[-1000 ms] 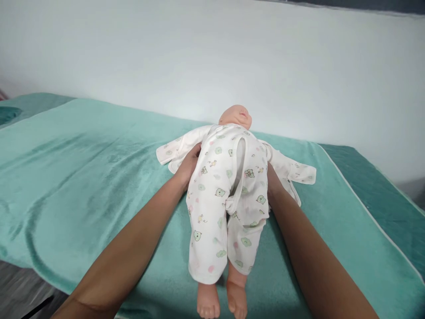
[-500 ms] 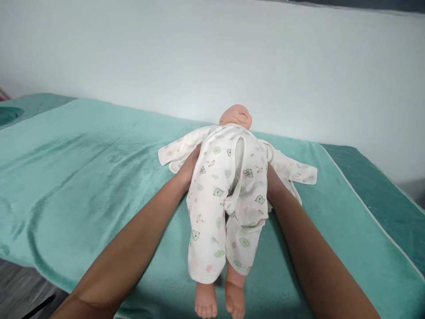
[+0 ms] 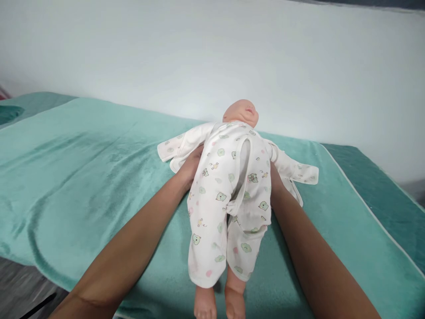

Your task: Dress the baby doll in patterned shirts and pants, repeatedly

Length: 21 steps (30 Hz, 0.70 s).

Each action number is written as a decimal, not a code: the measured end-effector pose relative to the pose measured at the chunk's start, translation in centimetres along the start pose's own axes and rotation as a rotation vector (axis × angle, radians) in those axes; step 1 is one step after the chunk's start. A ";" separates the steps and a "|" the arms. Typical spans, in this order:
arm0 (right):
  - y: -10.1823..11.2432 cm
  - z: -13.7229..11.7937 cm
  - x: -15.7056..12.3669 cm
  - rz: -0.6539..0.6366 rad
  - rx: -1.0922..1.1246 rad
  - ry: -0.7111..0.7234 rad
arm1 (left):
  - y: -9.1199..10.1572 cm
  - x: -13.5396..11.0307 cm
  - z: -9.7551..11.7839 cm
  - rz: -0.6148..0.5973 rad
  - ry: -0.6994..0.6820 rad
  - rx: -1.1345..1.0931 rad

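A baby doll (image 3: 241, 113) lies on its back, feet towards me, its head tilted by the far edge. It wears white split-crotch trousers (image 3: 207, 226) printed with green bears and clouds, reaching up over its chest. A white jacket with spread sleeves (image 3: 300, 173) lies under and beside the torso. My left hand (image 3: 194, 166) grips the doll's side at the left of the picture, its fingers mostly hidden behind the body. From the opposite side my right hand (image 3: 276, 181) holds the torso, fingers out of sight beneath it. Both bare feet (image 3: 205, 303) stick out of the trouser legs.
A light green plush cover (image 3: 83, 168) with some folds lies over a darker green surface (image 3: 381, 186). A white wall (image 3: 199, 53) stands right behind it. Grey floor (image 3: 20, 283) shows at the lower left.
The doll's head and upper body have shifted slightly up and to the right, along with the trousers. Both my hands keep their hold at its sides.
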State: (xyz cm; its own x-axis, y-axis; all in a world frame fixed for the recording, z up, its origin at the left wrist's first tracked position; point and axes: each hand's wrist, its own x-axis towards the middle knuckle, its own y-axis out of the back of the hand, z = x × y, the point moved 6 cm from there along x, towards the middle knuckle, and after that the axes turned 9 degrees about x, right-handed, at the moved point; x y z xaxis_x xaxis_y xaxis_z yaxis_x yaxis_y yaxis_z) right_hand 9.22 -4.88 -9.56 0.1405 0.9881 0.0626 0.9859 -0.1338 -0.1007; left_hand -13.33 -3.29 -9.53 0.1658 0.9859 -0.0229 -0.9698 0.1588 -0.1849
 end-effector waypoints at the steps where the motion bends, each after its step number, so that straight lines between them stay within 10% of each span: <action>1: 0.1 0.2 0.1 0.008 -0.008 0.005 | 0.0 0.1 -0.1 0.001 -0.007 0.002; 21: 0.0 0.8 0.6 0.029 0.065 -0.078 | -0.2 -0.4 0.2 0.069 -0.011 0.074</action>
State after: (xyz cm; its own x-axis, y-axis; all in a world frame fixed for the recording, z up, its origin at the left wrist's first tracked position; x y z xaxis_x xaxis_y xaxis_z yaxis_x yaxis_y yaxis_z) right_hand 9.24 -4.22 -10.30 0.1589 0.9871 -0.0186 0.9731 -0.1598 -0.1657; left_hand -13.19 -3.74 -9.31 0.0964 0.9951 -0.0218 -0.9895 0.0934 -0.1101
